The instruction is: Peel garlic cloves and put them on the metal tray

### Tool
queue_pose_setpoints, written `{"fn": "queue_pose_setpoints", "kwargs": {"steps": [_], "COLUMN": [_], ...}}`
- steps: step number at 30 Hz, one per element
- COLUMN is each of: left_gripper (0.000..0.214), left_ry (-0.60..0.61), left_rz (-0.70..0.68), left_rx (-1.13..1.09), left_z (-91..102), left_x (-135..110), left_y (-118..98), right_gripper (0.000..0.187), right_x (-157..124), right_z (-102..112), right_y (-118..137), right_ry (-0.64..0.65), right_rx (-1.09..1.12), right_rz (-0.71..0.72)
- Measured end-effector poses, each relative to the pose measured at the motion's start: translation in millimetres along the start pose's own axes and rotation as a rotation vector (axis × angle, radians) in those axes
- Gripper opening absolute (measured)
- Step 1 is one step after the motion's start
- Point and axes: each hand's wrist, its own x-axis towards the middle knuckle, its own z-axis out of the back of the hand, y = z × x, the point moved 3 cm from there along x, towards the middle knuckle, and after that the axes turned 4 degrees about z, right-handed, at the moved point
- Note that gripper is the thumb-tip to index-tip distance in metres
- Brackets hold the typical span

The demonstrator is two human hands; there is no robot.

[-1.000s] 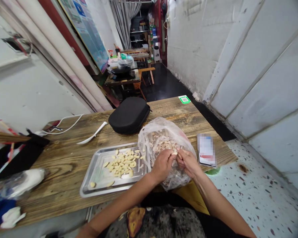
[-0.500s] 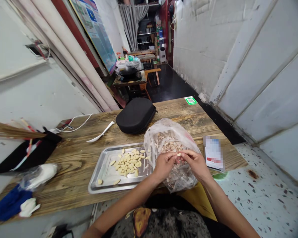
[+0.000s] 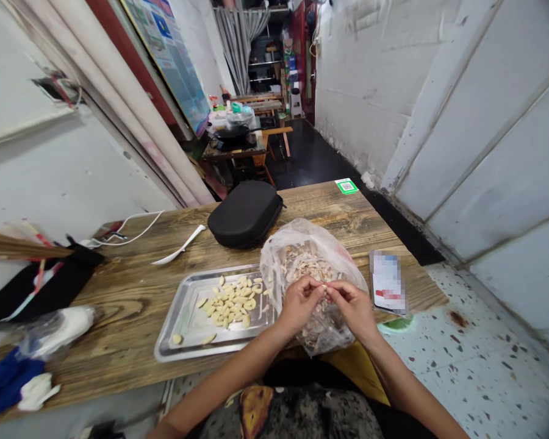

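Over a clear plastic bag (image 3: pixel 274 250) full of pale papery garlic skins (image 3: pixel 312 263), my hands meet fingertip to fingertip. A small garlic clove (image 3: pixel 324 287) is pinched between them, mostly hidden by the fingers. My left hand (image 3: pixel 299 303) has thumb and index finger closed on one side of the clove. On its other side, my right hand (image 3: pixel 353 306) does the same. Left of the bag lies a shallow metal tray (image 3: pixel 178 311) with many peeled cloves (image 3: pixel 229 302) grouped in its middle. Part of the bag overlaps the tray's right end.
Behind the tray sit a black zipped case (image 3: pixel 244 213) and a white spoon-like utensil (image 3: pixel 179 246). A phone (image 3: pixel 388 283) lies by the table's right edge. At the left are a dustpan-like black object (image 3: pixel 50 283), a plastic-wrapped white bundle (image 3: pixel 66 329) and a blue cloth (image 3: pixel 7 381).
The view has shifted slightly, moving the scene a little left. Both hands remain over the bag, and the fingers have closed further around the clove, which shows less than before.
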Motion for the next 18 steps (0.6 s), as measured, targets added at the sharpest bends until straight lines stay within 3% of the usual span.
{"fn": "queue_pose_setpoints", "kwargs": {"steps": [5,9,13,18], "left_gripper": [0.018,0.017,0.015,0.016], "left_ry": [-0.020,0.019,0.043,0.037], "left_rz": [0.096,0.082,0.053,0.047], "left_rx": [-0.133,-0.010,0.129,0.191], "left_z": [-0.5,1.3,4.9,7.9], "left_x": [2.2,2.3,0.5,-1.3], "left_y": [4.6,3.8,1.8,-4.5], "right_gripper": [0.028,0.023,0.018,0.019], "right_x": [-8.3,-11.3,-8.9,-11.9], "right_z": [-2.5,-3.1,-3.5,-8.1], "right_y": [2.2,-3.1,-1.8,12.4], "right_ry": [0.064,0.040,0.121,0.174], "right_rx": [-0.287,-0.331,-0.378,-0.544], "right_rz": [0.157,0.157,0.166,0.351]}}
